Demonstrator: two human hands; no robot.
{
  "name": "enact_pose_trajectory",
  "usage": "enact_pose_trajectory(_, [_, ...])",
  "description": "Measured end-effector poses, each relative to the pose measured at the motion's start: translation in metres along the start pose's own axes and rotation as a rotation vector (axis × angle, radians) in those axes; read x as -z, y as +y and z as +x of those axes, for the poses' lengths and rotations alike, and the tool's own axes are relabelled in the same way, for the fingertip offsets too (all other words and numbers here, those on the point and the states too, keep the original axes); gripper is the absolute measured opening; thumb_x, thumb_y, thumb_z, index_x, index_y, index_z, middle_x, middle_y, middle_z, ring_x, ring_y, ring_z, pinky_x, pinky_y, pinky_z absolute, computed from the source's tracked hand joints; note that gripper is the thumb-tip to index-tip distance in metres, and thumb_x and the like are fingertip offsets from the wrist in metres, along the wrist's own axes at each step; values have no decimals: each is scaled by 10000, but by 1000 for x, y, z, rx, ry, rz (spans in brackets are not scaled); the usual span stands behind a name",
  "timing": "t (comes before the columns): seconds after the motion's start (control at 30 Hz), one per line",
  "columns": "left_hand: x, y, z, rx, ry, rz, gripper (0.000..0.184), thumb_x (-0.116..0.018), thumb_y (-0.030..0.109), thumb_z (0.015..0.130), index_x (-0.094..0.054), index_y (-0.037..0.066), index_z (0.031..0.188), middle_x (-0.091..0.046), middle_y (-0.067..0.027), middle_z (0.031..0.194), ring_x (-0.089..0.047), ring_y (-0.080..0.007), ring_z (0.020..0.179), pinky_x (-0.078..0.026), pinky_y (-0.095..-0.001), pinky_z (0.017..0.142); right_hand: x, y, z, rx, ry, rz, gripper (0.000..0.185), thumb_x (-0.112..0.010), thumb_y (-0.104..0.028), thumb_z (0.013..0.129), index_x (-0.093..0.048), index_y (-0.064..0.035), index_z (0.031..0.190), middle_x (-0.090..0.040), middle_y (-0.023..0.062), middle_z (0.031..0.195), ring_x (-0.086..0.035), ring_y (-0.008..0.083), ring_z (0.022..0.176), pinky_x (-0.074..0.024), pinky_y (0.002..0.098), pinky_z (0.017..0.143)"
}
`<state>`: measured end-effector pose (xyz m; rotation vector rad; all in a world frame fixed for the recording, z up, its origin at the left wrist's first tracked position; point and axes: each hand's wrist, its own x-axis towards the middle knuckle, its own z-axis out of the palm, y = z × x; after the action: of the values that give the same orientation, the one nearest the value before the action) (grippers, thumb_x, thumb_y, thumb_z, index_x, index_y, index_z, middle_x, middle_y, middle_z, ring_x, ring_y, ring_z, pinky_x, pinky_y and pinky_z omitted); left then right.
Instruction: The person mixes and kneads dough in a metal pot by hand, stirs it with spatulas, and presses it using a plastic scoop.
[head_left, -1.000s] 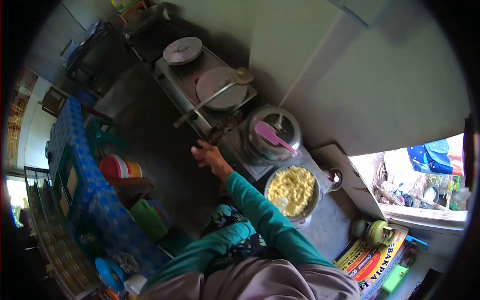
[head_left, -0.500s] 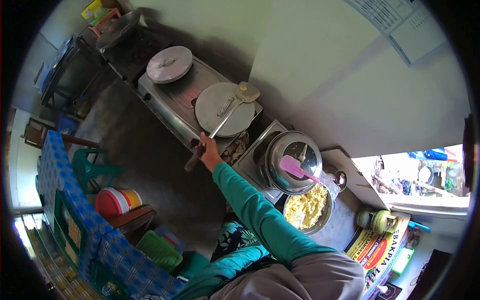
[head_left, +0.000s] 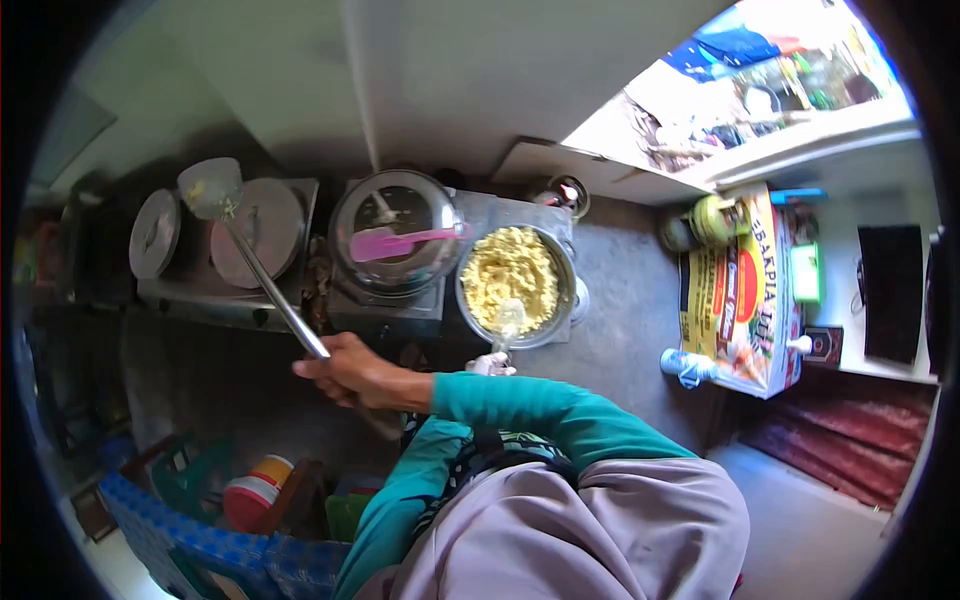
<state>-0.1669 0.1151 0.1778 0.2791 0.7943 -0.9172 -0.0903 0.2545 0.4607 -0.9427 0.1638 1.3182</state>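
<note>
My right hand (head_left: 355, 372) is closed around the handle of a long metal spatula (head_left: 272, 288). Its broad blade, with yellow bits stuck on it, is raised above the lidded pots at the left. My left sleeve (head_left: 405, 500) runs up beneath the right forearm, which hides my left hand. In front of me stands a metal pan (head_left: 567, 300) full of crumbly yellow food (head_left: 510, 275). A clear scoop (head_left: 509, 318) rests at the pan's near edge. Beside its handle is a whitish shape, partly covered, that I cannot make out.
A pink spatula (head_left: 390, 243) lies on the glass-lidded pot (head_left: 345, 215) left of the pan. Two round metal lids (head_left: 258, 250) sit further left. To the right are a printed carton (head_left: 745, 300), a light blue bottle (head_left: 688, 366) and a green gas cylinder (head_left: 715, 220).
The view has swung to the right and now faces the pan. My right hand still grips the metal spatula, whose blade has come up off the pot lid.
</note>
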Motion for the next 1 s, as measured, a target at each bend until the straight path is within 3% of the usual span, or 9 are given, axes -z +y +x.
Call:
enact_pose_trajectory(0.13, [-21,10,18,-3,-1,29,245,-511,207,820,-496,1,952,-572,-192,888,-473,-147,460,-418,-274,400,103,-40,-133,15,161,-366,298,-592,-363,780,-509,-77,793,-379,-50,529,-338,48,422,-240,205,368])
enact_pose_trajectory(0.23, [-50,10,13,-25,82,34,244,-518,197,818,-494,-2,957,-571,-197,893,-469,-143,452,-416,-269,394,186,-34,-228,186,418,-518,169,-599,-213,789,-551,-57,746,-416,-51,561,-362,39,490,-287,215,424])
enact_pose_trajectory(0.27, [-71,9,2,-49,192,33,215,-563,103,778,-494,-19,941,-574,-208,842,-457,-137,435,-399,-242,367,212,-26,-255,192,553,-593,150,-612,-181,772,-558,-47,812,-432,-38,574,-368,50,508,-303,222,442])
enact_pose_trajectory(0.37, [-91,-1,14,-99,338,112,89,-541,54,767,-533,-27,801,-563,-141,690,-427,-112,407,-365,-242,329,278,8,-314,322,828,-884,272,-606,-193,776,-540,-30,984,-491,28,632,-450,98,579,-378,266,524])
enact_pose_trajectory(0.5, [-100,0,28,-4,279,-80,78,-510,66,790,-491,-4,762,-515,-76,631,-405,-88,406,-330,-225,326,362,67,-326,437,1090,-1001,407,-576,-190,791,-476,-67,1166,-608,135,820,-593,215,736,-433,322,643])
enact_pose_trajectory(0.57, [-114,-5,21,-65,305,-87,83,-496,94,805,-462,19,807,-524,-85,668,-408,-88,416,-325,-213,327,384,76,-322,188,1129,-1066,450,-548,-238,791,-434,-169,1221,-595,170,913,-582,317,822,-439,376,707])
enact_pose_trajectory(0.73, [-128,-11,21,-104,353,-228,104,-482,114,818,-467,12,802,-525,-90,675,-384,-83,397,-310,-200,318,420,75,-287,105,1157,-1466,483,-505,-250,795,-367,-224,1257,-593,190,800,-582,348,732,-435,446,642])
enact_pose_trajectory(0.83, [-131,-13,23,-135,382,-291,114,-477,120,822,-469,7,815,-525,-95,682,-366,-81,387,-310,-201,319,434,62,-259,114,1215,-1622,497,-493,-207,779,-354,-227,1256,-580,197,739,-577,353,694,-436,453,610])
enact_pose_trajectory(1.0, [-130,-11,26,-99,330,-348,109,-470,118,818,-462,18,858,-542,-111,719,-394,-114,409,-310,-207,309,461,-11,-231,245,944,-1895,345,-458,-187,780,-443,-131,1120,-575,146,672,-576,313,624,-423,440,530])
